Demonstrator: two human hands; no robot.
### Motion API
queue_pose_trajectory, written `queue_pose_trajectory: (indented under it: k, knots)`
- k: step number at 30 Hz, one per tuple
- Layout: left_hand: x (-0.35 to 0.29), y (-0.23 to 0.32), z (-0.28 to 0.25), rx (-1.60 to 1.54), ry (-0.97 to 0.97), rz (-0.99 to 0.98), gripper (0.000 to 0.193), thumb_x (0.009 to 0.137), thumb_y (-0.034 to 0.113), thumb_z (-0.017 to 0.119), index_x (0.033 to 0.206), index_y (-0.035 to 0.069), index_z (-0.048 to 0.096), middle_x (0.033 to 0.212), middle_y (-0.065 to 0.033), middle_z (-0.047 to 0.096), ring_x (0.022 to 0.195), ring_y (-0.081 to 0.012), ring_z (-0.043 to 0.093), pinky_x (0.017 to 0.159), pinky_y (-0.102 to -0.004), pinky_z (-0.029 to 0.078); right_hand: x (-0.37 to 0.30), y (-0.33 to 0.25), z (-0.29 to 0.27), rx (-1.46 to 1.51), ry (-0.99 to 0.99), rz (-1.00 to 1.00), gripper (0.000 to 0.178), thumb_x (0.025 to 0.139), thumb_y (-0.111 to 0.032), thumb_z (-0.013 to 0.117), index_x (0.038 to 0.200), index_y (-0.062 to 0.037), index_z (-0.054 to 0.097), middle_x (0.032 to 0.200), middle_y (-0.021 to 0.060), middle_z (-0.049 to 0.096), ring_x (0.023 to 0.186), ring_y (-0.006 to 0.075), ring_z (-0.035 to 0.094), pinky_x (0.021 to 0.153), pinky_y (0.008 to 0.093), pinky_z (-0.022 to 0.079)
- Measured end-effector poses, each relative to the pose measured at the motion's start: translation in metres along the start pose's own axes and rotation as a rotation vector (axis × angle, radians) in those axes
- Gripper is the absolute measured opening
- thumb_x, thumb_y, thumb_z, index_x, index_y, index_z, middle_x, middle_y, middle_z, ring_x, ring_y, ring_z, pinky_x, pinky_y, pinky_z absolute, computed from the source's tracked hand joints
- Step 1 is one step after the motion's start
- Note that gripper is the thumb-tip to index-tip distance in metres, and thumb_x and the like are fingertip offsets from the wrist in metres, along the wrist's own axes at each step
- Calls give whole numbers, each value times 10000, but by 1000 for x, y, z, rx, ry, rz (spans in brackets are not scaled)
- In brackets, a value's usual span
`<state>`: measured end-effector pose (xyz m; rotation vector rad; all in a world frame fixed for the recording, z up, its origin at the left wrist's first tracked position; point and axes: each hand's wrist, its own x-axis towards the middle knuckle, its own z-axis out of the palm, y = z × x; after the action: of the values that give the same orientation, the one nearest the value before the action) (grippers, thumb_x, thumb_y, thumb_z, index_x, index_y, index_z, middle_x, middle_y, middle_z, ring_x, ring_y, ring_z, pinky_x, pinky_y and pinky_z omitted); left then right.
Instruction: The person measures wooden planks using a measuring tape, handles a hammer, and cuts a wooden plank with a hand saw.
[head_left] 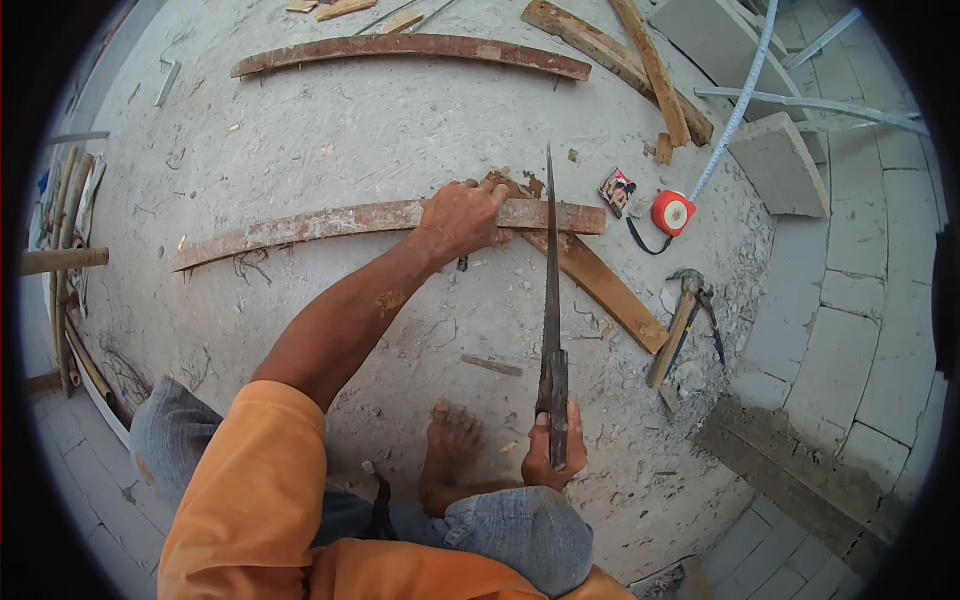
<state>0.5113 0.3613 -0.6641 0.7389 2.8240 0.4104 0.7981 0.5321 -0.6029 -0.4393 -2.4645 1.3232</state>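
My left hand [463, 217] grips a long, worn reddish wooden plank [330, 224] that lies crosswise on the ground. The fingers wrap over its far edge, right of the plank's middle. In my right hand [556, 452] is a handsaw [553, 330], held by its dark handle near my knee. The saw's blade points away from me and crosses over the plank close to its right end; whether the teeth touch the wood I cannot tell. A shorter tan board [610, 298] runs slantwise from beneath the plank's right end.
Right of the plank lie a small red packet [617, 190], a red tape measure [673, 213] with its tape drawn out, and a hammer [678, 325]. Another plank [410, 46] lies farther off. Grey blocks [785, 165] stand at right, sticks [68, 250] at left. My bare foot [452, 440] is nearby.
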Motion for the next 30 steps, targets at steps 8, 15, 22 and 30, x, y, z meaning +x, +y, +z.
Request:
queue_pose_trajectory:
  k: [8,15,22,30]
  knots:
    - [7,-11,-1,59,70,-5,664,786,483,803,1230,30,602,980,-155,720,910,-306,718,751,-397,591,60,-7,8,63,32,89,442,868,34,637,1302,100,586,972,167,703,726,184,656,660,288,525]
    - [12,-17,0,16,81,9,671,769,486,816,1242,56,614,1007,-156,721,910,-309,723,755,-405,594,24,11,18,37,24,-37,447,879,40,616,1323,79,580,903,118,693,594,112,580,543,254,484]
    - [13,-10,2,18,105,20,683,769,478,821,1245,38,606,975,-153,722,926,-317,721,746,-407,591,107,-17,60,-13,104,-285,457,884,50,606,1339,72,572,934,131,705,618,115,600,576,271,509]
    - [12,-16,-4,2,5,-31,694,781,486,811,1277,48,602,1022,-165,718,948,-313,717,765,-413,592,29,3,17,-3,-38,-21,467,894,33,617,1357,62,566,991,145,710,637,102,598,569,263,506]
